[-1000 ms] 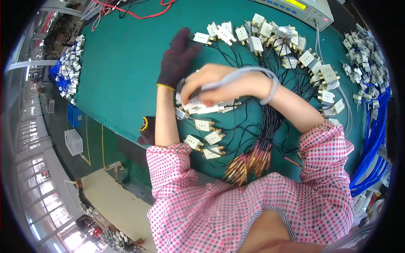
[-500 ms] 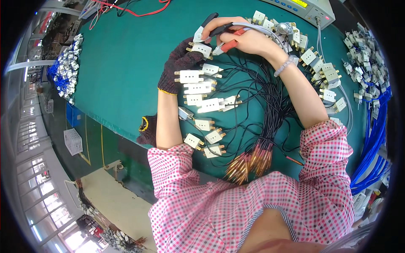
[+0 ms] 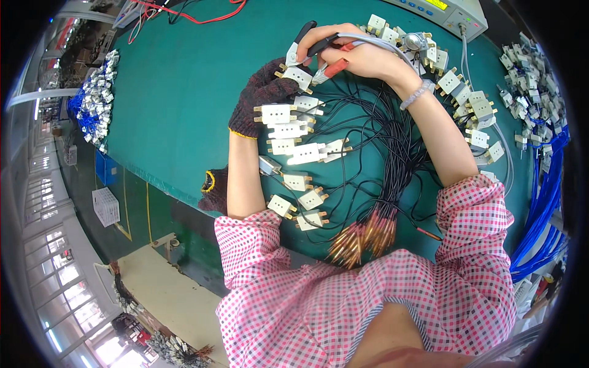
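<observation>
Pinching a white connector point(image 3: 297, 76) near the tabletop's point(image 3: 178, 92) far edge, the gloved left hand point(image 3: 262, 98) is closed on it; the bare right hand point(image 3: 356, 58) grips black and red probes point(image 3: 319, 49) touching that connector, above more wired connectors point(image 3: 294, 147)

Right hand point(image 3: 359, 58) covers most of the black and red probes point(image 3: 325, 52); tips not visible, can't tell what they touch. Left hand point(image 3: 261, 101) in a dark knit glove, fingertips hidden behind a white connector block point(image 3: 299, 76). Grey test instrument point(image 3: 451, 12) cut off by top edge. Blue cables point(image 3: 546, 208) run out at right rim. White parts pile point(image 3: 95, 101) at left too small & blurred to make out.
</observation>
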`<move>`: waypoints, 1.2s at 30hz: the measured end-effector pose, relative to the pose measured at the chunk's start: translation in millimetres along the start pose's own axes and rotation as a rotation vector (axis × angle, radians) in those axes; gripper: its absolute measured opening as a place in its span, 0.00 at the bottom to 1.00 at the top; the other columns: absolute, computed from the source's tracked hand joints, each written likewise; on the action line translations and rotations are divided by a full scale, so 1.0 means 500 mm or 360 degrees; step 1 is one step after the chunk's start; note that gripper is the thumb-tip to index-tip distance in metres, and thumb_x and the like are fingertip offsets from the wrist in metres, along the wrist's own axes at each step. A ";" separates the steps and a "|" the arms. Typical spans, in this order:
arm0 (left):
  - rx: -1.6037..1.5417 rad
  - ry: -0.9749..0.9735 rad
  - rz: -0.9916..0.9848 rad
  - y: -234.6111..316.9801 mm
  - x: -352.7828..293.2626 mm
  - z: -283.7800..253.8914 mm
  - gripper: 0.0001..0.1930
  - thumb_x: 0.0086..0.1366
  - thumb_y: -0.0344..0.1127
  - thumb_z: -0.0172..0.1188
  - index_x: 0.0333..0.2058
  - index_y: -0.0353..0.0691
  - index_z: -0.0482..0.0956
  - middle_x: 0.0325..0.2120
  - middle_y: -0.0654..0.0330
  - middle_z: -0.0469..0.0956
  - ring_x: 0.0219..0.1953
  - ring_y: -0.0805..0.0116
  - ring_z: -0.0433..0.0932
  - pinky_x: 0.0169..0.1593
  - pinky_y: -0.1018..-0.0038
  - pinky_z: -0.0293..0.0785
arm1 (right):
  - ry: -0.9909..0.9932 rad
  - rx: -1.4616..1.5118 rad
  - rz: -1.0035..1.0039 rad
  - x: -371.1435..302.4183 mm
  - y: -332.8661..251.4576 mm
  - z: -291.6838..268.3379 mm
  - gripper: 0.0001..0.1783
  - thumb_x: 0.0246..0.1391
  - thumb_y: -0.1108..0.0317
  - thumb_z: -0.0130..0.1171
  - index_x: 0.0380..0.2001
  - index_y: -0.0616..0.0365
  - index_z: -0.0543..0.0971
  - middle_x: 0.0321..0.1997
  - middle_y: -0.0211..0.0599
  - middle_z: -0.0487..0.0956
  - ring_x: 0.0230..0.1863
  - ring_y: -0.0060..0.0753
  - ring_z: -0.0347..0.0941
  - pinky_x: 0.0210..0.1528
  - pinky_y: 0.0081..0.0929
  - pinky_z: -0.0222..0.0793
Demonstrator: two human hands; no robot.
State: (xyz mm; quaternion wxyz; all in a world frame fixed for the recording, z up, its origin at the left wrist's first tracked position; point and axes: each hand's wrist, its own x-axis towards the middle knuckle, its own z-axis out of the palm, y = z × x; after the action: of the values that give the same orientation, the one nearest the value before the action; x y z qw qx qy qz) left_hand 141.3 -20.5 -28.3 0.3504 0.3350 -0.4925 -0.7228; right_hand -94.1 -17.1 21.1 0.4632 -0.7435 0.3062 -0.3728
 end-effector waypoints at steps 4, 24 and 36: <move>0.0105 0.0064 -0.0051 0.005 -0.004 0.003 0.23 0.58 0.28 0.61 0.53 0.35 0.73 0.42 0.57 0.79 0.41 0.67 0.78 0.45 0.71 0.77 | 0.0045 0.0054 0.0084 0.002 0.008 0.004 0.13 0.49 0.74 0.48 0.36 0.59 0.79 0.32 0.35 0.79 0.31 0.25 0.75 0.35 0.20 0.70; 0.0232 0.0237 0.0071 -0.004 0.102 -0.030 0.23 0.65 0.48 0.57 0.51 0.37 0.74 0.50 0.58 0.75 0.44 0.63 0.76 0.49 0.70 0.73 | -0.0203 -0.0220 -0.0664 0.007 -0.011 0.092 0.13 0.36 0.81 0.56 0.31 0.62 0.77 0.31 0.41 0.77 0.33 0.44 0.75 0.36 0.34 0.70; 0.0664 -0.0006 -0.0184 0.049 -0.056 -0.067 0.22 0.62 0.34 0.57 0.55 0.34 0.72 0.51 0.56 0.73 0.50 0.68 0.72 0.54 0.73 0.70 | -0.0185 0.0080 -0.0161 0.006 -0.002 0.075 0.12 0.44 0.80 0.53 0.34 0.59 0.79 0.32 0.35 0.80 0.32 0.27 0.75 0.36 0.25 0.69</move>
State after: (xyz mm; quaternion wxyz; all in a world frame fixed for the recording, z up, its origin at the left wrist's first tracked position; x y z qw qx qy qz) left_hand 188.0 -19.7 -10.9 0.2306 0.4266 -0.6121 -0.6247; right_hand -60.7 -2.0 11.8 0.4793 -0.7665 0.2315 -0.3594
